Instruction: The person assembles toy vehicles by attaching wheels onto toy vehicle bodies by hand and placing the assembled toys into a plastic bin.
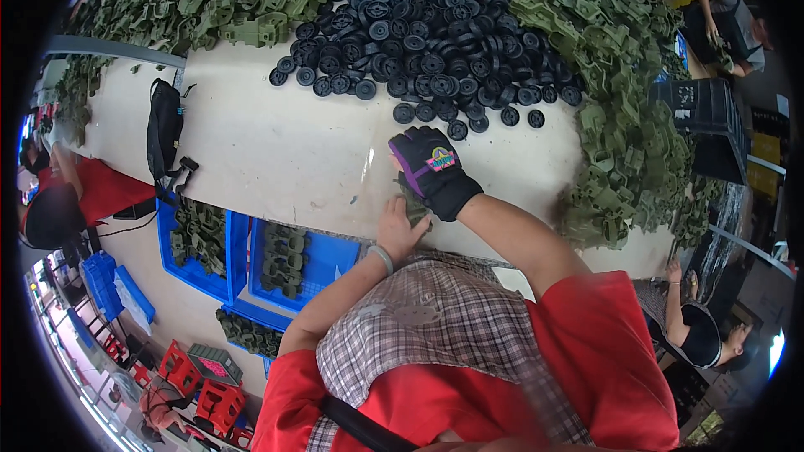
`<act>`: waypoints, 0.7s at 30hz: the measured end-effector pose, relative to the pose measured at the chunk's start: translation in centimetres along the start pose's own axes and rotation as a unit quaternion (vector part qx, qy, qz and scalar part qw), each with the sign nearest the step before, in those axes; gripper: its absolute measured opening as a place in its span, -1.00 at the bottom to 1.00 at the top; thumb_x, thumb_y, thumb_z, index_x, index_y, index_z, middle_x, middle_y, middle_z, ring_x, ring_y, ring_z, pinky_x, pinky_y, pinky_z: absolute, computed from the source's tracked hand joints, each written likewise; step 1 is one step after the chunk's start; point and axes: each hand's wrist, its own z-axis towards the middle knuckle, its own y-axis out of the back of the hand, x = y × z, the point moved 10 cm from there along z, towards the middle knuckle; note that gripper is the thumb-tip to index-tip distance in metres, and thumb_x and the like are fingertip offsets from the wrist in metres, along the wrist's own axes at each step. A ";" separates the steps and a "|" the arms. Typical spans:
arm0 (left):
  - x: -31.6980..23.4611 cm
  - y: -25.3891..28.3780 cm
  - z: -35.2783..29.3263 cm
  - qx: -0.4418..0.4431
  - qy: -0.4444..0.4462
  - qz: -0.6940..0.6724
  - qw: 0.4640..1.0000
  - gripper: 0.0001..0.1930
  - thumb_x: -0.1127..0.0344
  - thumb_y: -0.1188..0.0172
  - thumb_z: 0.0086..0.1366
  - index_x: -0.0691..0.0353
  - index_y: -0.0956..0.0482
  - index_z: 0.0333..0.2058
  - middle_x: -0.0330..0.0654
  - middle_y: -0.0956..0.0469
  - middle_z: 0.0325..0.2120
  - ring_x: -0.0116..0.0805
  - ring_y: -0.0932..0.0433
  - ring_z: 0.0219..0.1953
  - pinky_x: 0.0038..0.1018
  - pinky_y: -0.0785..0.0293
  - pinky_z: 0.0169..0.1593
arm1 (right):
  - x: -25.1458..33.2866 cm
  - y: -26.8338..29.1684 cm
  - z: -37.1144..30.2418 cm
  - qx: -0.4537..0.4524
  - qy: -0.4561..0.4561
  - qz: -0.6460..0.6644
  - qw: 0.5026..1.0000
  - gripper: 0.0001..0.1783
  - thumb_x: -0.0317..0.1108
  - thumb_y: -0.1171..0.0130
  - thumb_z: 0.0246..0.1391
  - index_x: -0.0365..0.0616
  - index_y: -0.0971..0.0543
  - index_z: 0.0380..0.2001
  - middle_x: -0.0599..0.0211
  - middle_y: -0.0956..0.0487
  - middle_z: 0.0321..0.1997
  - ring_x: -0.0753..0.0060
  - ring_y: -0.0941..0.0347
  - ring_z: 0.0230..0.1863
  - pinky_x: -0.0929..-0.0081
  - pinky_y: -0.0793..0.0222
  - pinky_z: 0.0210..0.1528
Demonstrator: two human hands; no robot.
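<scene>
Close to the table's near edge, a green plastic part [414, 203] shows between my two hands, mostly covered by them. My bare left hand [400, 230], with a band at the wrist, is closed on the part, thumb to one side and fingers to the other. My right hand [431, 172] wears a black and purple glove and curls over the far end of the same part; its fingertips are largely hidden. Just beyond the glove lies a big heap of black toy wheels [419, 42], a few loose ones at its near edge.
Heaps of green plastic parts cover the table [268, 142] at the far left [184, 0] and along the right [620, 117]. A black pouch [164, 130] lies at the left edge. Blue bins [237, 255] with green parts stand left below. A black crate [703, 121] is at right. Other people work nearby.
</scene>
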 end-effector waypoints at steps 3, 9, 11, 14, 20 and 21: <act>0.9 -0.2 -0.5 0.010 0.014 -0.017 1.000 -0.32 -0.02 -0.46 0.29 0.52 -0.48 0.06 0.23 -0.53 0.00 0.22 -0.52 0.10 -0.10 -0.50 0.21 | 0.2 0.4 -0.7 -0.004 0.046 0.030 0.998 -0.66 -0.10 -0.29 0.26 -0.14 -0.62 -0.09 -0.01 -0.63 -0.13 -0.15 -0.54 -0.02 -0.02 -0.47 0.03; 3.6 -2.4 -2.9 -0.003 0.220 -0.390 0.894 -0.37 0.01 -0.50 0.32 0.39 -0.51 0.11 0.02 -0.58 0.06 -0.06 -0.60 0.04 -0.12 -0.54 0.08 | -10.1 3.8 -6.2 -0.146 -0.168 0.088 0.971 -0.56 -0.36 -0.43 0.11 -0.18 -0.60 0.07 -0.01 -0.64 -0.05 -0.13 -0.59 0.04 0.06 -0.51 0.10; 0.7 -3.2 -3.8 0.042 0.342 -0.468 0.814 -0.34 -0.10 -0.46 0.37 0.19 -0.47 0.24 -0.18 -0.56 0.21 -0.24 -0.56 0.16 -0.16 -0.53 0.12 | -9.8 5.1 -6.4 -0.170 -0.158 0.022 0.972 -0.68 -0.36 -0.43 0.01 -0.10 -0.63 -0.13 0.09 -0.66 -0.14 -0.14 -0.58 -0.03 -0.04 -0.50 0.02; -0.9 -5.2 -3.2 0.129 0.368 -0.485 0.783 -0.28 -0.25 -0.37 0.40 0.10 -0.42 0.31 -0.24 -0.55 0.18 -0.27 -0.52 0.15 -0.14 -0.48 0.20 | -10.9 3.3 -5.4 -0.124 -0.153 -0.025 0.980 -0.67 -0.29 -0.45 0.03 -0.11 -0.63 -0.13 0.05 -0.66 -0.13 -0.15 -0.58 -0.04 -0.06 -0.50 0.01; -0.7 -2.9 -7.5 0.266 0.361 -0.454 0.770 -0.40 -0.13 -0.38 0.43 0.22 -0.57 0.20 -0.19 -0.57 0.17 -0.32 -0.59 0.13 -0.30 -0.57 0.08 | -11.9 3.5 -5.8 -0.158 -0.135 -0.040 0.977 -0.82 -0.30 -0.35 0.16 -0.09 -0.64 -0.20 0.04 -0.67 -0.18 -0.17 -0.60 -0.09 -0.06 -0.51 -0.06; -0.5 -0.9 -6.4 0.235 0.273 -0.348 0.866 -0.43 0.01 -0.46 0.36 0.21 -0.58 0.21 -0.16 -0.57 0.16 -0.27 -0.58 0.14 -0.27 -0.56 0.10 | -12.9 3.0 -6.5 -0.124 -0.172 0.023 0.977 -0.81 -0.28 -0.32 0.17 -0.11 -0.63 -0.20 -0.01 -0.64 -0.20 -0.20 -0.59 -0.10 -0.08 -0.49 -0.07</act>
